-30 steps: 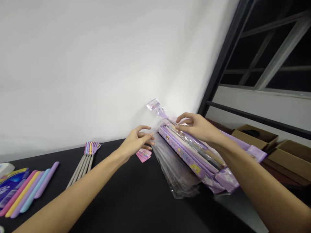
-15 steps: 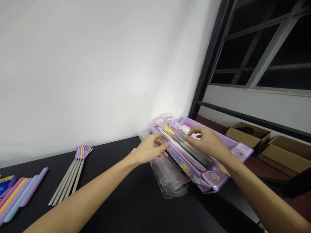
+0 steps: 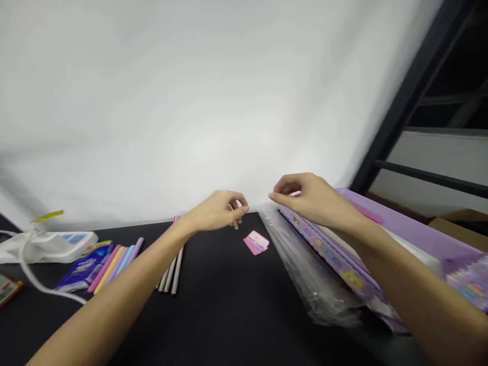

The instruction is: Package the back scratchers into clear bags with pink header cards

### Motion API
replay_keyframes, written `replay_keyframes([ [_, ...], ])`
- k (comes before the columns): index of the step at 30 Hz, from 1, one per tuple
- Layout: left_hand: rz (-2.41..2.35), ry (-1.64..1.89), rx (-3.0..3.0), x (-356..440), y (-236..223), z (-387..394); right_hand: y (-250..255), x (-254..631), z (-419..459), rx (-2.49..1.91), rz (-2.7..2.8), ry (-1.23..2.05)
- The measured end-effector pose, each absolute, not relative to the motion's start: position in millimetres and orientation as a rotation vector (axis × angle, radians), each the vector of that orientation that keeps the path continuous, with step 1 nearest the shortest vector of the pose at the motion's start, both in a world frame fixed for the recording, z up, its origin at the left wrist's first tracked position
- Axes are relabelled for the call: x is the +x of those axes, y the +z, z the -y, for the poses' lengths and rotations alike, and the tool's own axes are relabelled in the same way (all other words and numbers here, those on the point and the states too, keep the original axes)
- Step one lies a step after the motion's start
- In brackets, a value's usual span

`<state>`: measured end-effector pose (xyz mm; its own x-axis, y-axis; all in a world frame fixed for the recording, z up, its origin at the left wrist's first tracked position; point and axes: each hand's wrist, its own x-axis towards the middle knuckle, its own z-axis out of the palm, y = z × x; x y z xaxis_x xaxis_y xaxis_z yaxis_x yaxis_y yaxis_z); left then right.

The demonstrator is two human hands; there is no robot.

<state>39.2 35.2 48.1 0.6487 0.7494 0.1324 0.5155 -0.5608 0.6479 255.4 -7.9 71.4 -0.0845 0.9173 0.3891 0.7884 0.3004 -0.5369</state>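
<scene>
My left hand is over the back part of the black table, its fingers curled and thumb tip close to the index finger. No object shows in it. Pink cards lie on the table just below and right of it. My right hand hovers near the far end of a purple printed box, thumb and index tips pinched together, with nothing visible between them. Clear plastic sleeves lie along the box's left side. My right forearm hides part of the box's contents.
Metal rods with coloured tops lie partly behind my left forearm. Farther left are pastel coloured sticks, a blue packet, and a white power strip with a cable. A white wall stands behind the table.
Both hands have left the packaged rods in the purple box and moved up and left of it. The view has turned left, bringing the pink cards and power strip into sight.
</scene>
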Motion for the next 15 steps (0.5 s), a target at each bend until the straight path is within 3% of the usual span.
replay_keyframes([
  [7, -1.399, 0.364, 2.268, -61, 64, -27, 69, 172, -17, -1.396, 2.043, 0.524],
  [15, -1.898, -0.201, 2.032, -148, 46, -32, 3, 88, -33, -1.420, 2.202, 0.894],
])
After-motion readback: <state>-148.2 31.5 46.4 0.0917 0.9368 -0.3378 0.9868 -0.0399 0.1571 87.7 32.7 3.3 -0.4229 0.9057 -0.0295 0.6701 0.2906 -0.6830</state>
